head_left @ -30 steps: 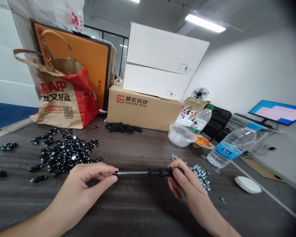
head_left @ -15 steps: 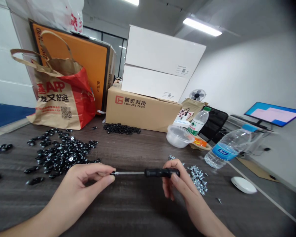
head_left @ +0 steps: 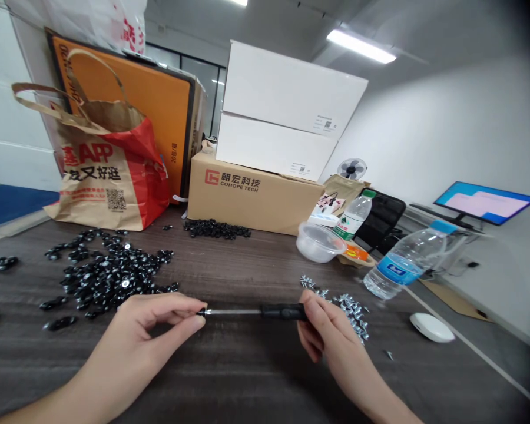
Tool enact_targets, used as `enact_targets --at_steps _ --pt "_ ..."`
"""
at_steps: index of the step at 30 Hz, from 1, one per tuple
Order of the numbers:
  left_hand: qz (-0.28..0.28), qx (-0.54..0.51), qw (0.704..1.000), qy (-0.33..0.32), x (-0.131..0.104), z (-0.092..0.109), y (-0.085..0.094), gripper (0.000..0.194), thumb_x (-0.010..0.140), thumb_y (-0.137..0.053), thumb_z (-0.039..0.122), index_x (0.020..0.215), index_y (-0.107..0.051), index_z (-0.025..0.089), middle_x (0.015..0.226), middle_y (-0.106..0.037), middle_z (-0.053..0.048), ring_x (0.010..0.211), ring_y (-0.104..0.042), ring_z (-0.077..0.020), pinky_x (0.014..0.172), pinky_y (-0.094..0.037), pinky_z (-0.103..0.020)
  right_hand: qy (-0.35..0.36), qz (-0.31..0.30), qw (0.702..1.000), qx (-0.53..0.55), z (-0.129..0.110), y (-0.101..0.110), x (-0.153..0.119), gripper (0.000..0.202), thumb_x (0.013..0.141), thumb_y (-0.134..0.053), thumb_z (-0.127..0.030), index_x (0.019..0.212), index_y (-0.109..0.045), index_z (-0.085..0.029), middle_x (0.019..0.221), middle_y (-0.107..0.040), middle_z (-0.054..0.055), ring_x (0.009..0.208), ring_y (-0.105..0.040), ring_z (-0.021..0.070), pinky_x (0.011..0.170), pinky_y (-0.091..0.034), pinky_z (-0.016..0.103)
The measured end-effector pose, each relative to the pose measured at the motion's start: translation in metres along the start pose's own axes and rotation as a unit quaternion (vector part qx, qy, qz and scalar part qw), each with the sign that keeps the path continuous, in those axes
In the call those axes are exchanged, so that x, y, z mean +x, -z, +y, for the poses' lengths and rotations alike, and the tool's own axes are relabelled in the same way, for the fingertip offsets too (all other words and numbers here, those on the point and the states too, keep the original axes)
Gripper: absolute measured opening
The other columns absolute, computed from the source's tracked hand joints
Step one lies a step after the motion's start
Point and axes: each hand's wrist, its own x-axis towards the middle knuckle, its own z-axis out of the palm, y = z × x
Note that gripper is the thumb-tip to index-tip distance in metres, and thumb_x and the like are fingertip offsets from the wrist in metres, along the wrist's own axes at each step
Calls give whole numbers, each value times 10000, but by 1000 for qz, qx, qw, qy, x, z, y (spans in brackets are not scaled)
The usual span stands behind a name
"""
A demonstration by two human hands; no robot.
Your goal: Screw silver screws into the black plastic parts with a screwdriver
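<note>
A screwdriver lies level above the dark table, its black handle gripped at the rear end by my right hand. Its metal shaft points left, the tip meeting a screw at a small black part. My left hand pinches that part between thumb and forefinger, which hide most of it. Left of my left hand spreads a heap of black parts with shiny metal centres. Loose silver screws lie just behind and right of my right hand.
A second pile of black parts sits before a cardboard box bearing white boxes. A paper bag stands at back left. Rightward are a plastic tub, water bottles and a white oval object.
My right hand's fingers have shifted round the handle and now cover its rear end. My left hand keeps its pinch in nearly the same place. The view has shifted slightly.
</note>
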Motion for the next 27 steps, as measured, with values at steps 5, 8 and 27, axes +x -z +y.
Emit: enact_targets --at_steps 5,8,27 --pt "3 -3 1000 0 1 0 -1 97 793 -749 304 861 -816 282 741 -815 15 638 -755 -163 622 -599 -198 -16 -23 999 34 1 0 1 355 978 -466 -588 906 -469 -241 654 -495 -55 572 -455 133 544 -357 257" --pt "3 16 1000 -18 1 1 -2 96 796 -748 299 862 -817 297 783 -820 20 659 -759 -158 640 -600 -194 -17 5 1000 -4 0 0 3 461 971 -447 -621 723 -400 -235 515 -335 -95 436 -336 99 450 -237 250" --pt "11 45 998 -34 -1 1 -1 99 802 -737 304 864 -815 301 809 -822 18 673 -765 -170 660 -616 -215 -32 -4 999 -2 1 0 3 471 965 -434 -642 727 -400 -238 504 -337 -103 395 -349 91 409 -238 225"
